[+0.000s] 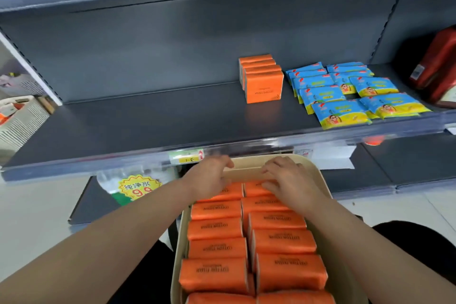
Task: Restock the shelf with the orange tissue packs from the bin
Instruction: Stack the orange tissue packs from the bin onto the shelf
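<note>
Two hands: both down in the bin point(249, 171), side by side at its far end
Left hand point(209, 177): fingers curled over the far end of far-left pack point(234, 191), palm on top of it
Right hand point(290, 180): fingers bent and a bit spread, tips on far-right pack point(254, 189); blurred, cannot tell if pinching or just resting
Orange tissue packs point(217, 228): two columns lying flat in the bin, running from under both hands back toward the person
Bin: beige, far rim just beyond the fingertips
Shelf point(148, 126): dark grey, above and beyond both hands
Shelved orange packs point(264, 86): short row on edge, up beyond right hand, well apart from it
Blue-yellow packets point(340, 96): just right of that row, overlapping
Red bag point(436, 61): far right of right hand, at the shelf's end
Yellow price sign point(139, 186): near left hand, on its left
White basket point(22, 118): far left of left hand
</note>
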Demonstrator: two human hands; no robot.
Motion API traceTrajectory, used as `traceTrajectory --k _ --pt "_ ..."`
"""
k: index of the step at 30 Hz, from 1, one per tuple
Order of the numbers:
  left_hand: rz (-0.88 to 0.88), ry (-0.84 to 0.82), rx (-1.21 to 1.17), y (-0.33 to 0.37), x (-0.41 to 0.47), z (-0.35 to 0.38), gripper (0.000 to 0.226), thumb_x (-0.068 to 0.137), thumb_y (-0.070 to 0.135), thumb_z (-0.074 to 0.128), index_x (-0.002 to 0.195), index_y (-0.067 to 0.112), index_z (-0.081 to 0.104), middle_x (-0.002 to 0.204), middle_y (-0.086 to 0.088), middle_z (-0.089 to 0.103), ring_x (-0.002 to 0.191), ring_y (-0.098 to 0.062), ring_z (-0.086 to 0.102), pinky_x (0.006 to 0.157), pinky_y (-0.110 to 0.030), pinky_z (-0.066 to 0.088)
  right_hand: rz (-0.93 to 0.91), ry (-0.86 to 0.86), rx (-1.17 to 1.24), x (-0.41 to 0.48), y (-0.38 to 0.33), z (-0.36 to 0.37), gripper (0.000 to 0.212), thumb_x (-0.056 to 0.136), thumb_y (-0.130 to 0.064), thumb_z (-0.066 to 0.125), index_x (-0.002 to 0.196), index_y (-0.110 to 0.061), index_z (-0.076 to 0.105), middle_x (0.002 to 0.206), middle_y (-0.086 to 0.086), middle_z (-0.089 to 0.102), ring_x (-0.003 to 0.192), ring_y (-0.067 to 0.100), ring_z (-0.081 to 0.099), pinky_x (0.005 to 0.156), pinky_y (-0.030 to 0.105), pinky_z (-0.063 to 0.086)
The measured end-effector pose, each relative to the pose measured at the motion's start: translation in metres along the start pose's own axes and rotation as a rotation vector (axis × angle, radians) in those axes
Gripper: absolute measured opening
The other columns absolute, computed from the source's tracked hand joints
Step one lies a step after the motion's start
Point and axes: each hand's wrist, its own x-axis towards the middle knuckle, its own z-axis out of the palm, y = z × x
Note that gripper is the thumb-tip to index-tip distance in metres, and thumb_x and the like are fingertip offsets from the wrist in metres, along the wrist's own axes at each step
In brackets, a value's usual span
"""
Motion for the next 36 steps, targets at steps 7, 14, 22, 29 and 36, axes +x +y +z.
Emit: traceTrajectory --k 7,14,22,29,36 --pt "-0.088 0.002 -0.125 0.002 -0.038 0.023 0.033 0.091 0.025 0.059 0.124 0.018 0.055 0.123 0.003 0.059 0.115 -0.015 0.054 0.097 -0.03 0.044 0.076 -0.226 -0.04 -0.01 -0.003 0.001 0.038 0.092 -0.038 0.054 0.129 -0.03 0.051 0.129 -0.004 0.054 0.119 0.018 0.048 0.097 0.038 0.04" --pt "-0.129 0.018 -0.099 -0.005 -0.05 0.024 0.031 0.093 0.026 0.055 0.123 0.019 0.055 0.119 0.003 0.059 0.109 -0.015 0.055 0.093 -0.032 0.047 0.123 -0.233 -0.04 -0.015 -0.008 0.005 0.037 0.094 -0.033 0.051 0.131 -0.029 0.051 0.127 -0.001 0.053 0.117 0.02 0.046 0.097 0.041 0.042" --pt "-0.126 -0.022 -0.019 -0.007 -0.044 0.02 0.042 0.094 0.028 0.054 0.135 0.019 0.048 0.134 0.001 0.053 0.122 -0.016 0.049 0.103 -0.03 0.041 0.072 0.024 -0.059 -0.026 -0.019 -0.042 0.041 0.096 -0.034 0.05 0.136 -0.032 0.045 0.131 -0.006 0.048 0.125 0.017 0.039 0.101 0.04 0.035" --pt "-0.156 -0.11 0.101 -0.007 -0.029 0.016 0.042 0.094 0.029 0.055 0.134 0.019 0.05 0.131 -0.001 0.055 0.12 -0.019 0.051 0.1 -0.031 0.042 0.066 -0.03 -0.049 -0.044 -0.01 -0.057 0.042 0.097 -0.039 0.047 0.138 -0.033 0.043 0.129 -0.007 0.048 0.125 0.015 0.038 0.1 0.036 0.033" --pt "-0.145 -0.124 0.164 0.002 -0.03 0.031 0.03 0.092 0.015 0.049 0.12 0.02 0.057 0.116 -0.002 0.063 0.106 -0.02 0.057 0.084 -0.027 0.043 0.076 -0.072 0.003 -0.059 -0.007 -0.049 0.049 0.097 -0.031 0.049 0.142 -0.035 0.033 0.139 -0.009 0.043 0.13 0.015 0.037 0.107 0.037 0.033"
